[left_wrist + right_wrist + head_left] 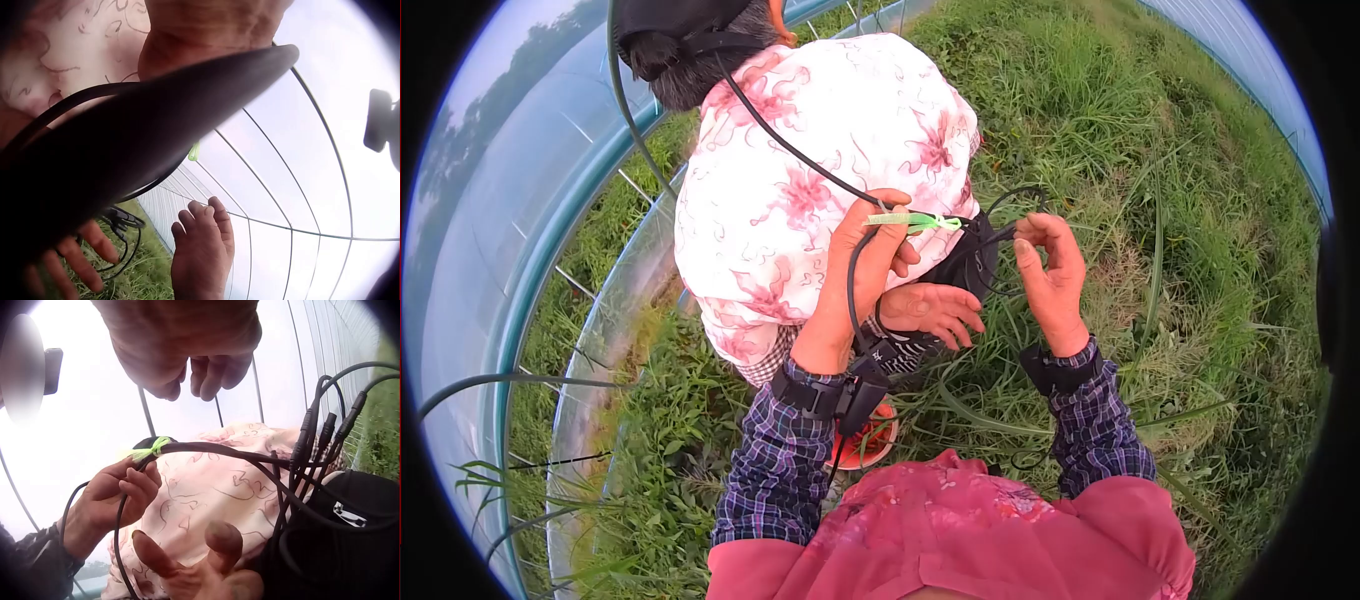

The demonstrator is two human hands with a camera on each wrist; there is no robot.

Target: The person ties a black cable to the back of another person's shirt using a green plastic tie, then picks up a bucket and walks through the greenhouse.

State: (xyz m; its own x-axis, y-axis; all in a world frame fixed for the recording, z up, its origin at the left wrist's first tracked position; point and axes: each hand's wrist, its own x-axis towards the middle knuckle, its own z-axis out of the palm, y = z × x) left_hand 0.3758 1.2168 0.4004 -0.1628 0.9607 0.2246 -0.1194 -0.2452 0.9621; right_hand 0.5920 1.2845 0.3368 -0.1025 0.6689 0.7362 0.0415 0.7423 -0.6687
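Observation:
My left hand (860,250) pinches a bundle of black cables (206,449) between thumb and fingers. A bright green tie (920,220) is knotted round the bundle right at the fingertips. To the right, my right hand (1055,275) is raised with its fingers loosely bent and nothing between them. Below the left hand is another person's hand (930,310), with its fingers spread. The cables run over that person's floral shirt (830,150) to a black bag (369,506) at their side. Several cable connectors (306,434) stand up beside the bag in the right wrist view.
The other person bends forward directly in front of me. A red container (880,440) with red contents stands low between us. Tall grass (1100,120) covers the ground. Curved blue tubing (520,320) and clear sheeting bound the left side. A wrist camera (860,400) is strapped to my left wrist.

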